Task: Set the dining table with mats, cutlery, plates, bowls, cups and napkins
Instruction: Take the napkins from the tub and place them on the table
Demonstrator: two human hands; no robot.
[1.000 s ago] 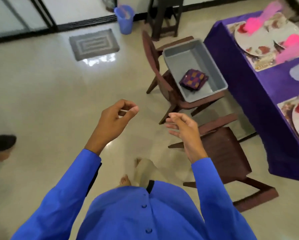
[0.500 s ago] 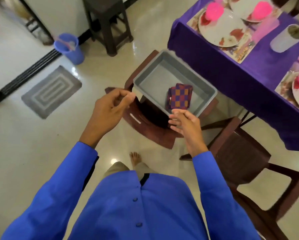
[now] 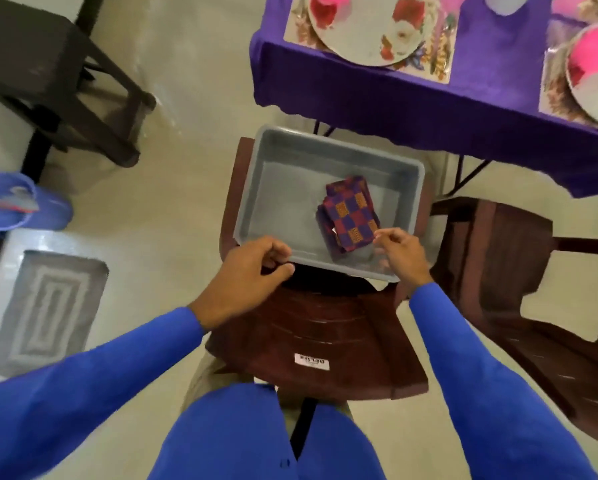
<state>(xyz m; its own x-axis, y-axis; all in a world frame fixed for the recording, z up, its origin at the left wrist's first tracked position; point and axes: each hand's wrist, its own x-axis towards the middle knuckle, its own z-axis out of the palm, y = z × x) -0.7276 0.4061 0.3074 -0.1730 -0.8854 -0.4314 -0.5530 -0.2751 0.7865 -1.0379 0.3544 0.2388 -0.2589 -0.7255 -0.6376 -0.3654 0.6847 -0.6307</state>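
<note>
The fingers (image 3: 389,237) of the right hand (image 3: 399,252) are drawn narrow, fingertips gathered toward the thumb just at the near corner of the folded checked napkins (image 3: 351,216). Whether they already pinch cloth or only hover at its edge, the view does not settle. The left hand (image 3: 247,271) has its fingers (image 3: 276,252) curled over the near rim of the grey plastic tub (image 3: 325,268), thumb below the lip. This looks like a steadying hold, so that the light tub does not slide while the other hand lifts the cloth.

The napkins, purple, maroon and orange, lie in a small stack on the tub's floor, toward its right side; nothing else shows in the tub. The tub sits on the seat of a brown plastic chair (image 3: 321,337) drawn up just beside the counter (image 3: 411,95), probably to keep supplies within reach of the places being laid.

On the purple-clothed counter, floral mats carry patterned plates (image 3: 370,32), and at least one plate holds a pink bowl (image 3: 593,53). No napkins show on the visible part of it, so napkins look like one of the last items to go out. A second brown chair (image 3: 519,271) stands to the right. A dark stool (image 3: 48,67), a blue bucket (image 3: 17,202) and a grey floor mat (image 3: 44,310) lie off to the left.
</note>
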